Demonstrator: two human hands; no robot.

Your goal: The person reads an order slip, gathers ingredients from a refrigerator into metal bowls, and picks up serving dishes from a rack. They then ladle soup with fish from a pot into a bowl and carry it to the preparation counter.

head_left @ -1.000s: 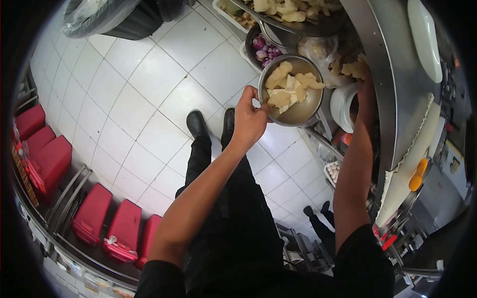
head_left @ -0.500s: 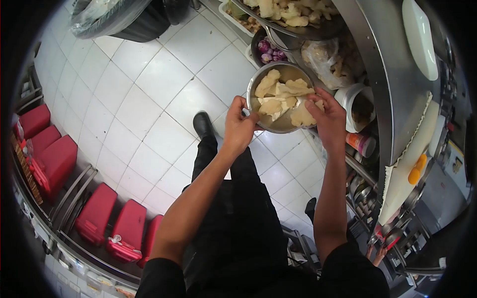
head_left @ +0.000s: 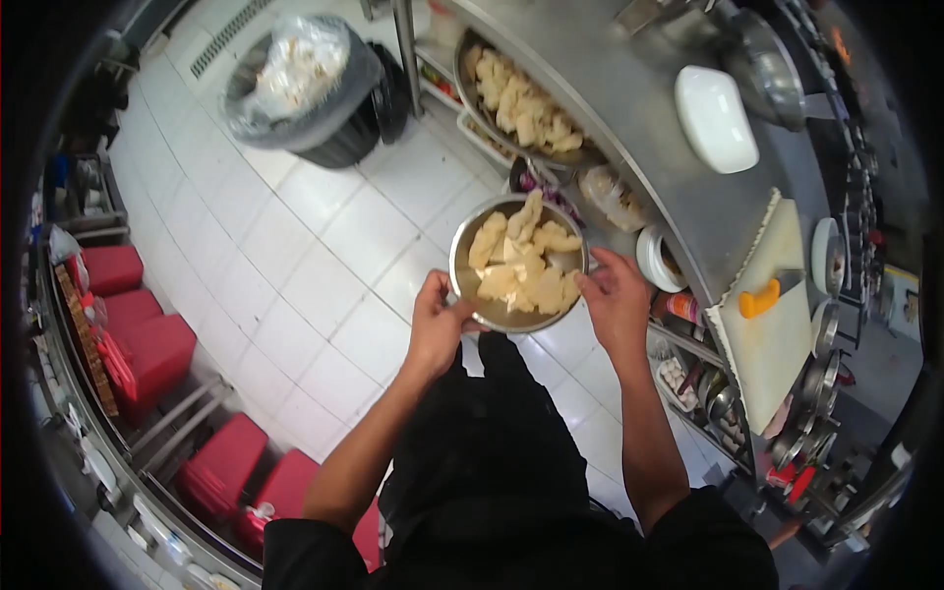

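Note:
A round metal bowl (head_left: 460, 258) hangs above the floor, held between my two hands. Inside it lie pale, knobbly pieces (head_left: 536, 285) that look like ginger, with flatter cream-coloured slices among them. My left hand (head_left: 438, 323) grips the bowl's lower left rim, thumb on the edge. On the right rim rests my right hand (head_left: 615, 295), its fingers curled round the edge. Beyond the bowl, a large metal pan (head_left: 472, 84) on the lower shelf holds many similar pieces.
A steel counter (head_left: 629, 88) curves along the right, carrying a white dish (head_left: 716, 118) and a cutting board (head_left: 772, 344) with an orange-handled tool (head_left: 759, 299). A lined bin (head_left: 344, 138) stands at upper left; red containers (head_left: 157, 364) line the left.
My right hand took a piece from the shelf, brought it to the bowl and now holds the rim. The bowl holds more pieces and sits lower, and the view has turned towards the counter.

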